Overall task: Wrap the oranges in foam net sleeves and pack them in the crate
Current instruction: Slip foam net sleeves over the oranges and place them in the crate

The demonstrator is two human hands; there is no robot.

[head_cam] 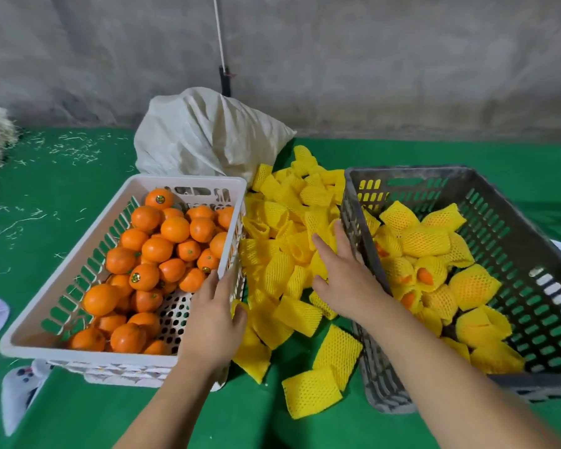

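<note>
Bare oranges (162,254) are lying in the white crate (62,280), ahead and left of both hands. The left hand (212,315), the nearer one to them, is resting on that crate's right rim, fingers curled loosely over the edge, holding no fruit. Sleeves (282,241) are heaped between the crates, with no shared long axis. The right hand (344,273) is lying open on the heap, fingers spread, gripping nothing. Wrapped oranges (434,270) are sitting in the grey crate (531,241).
</note>
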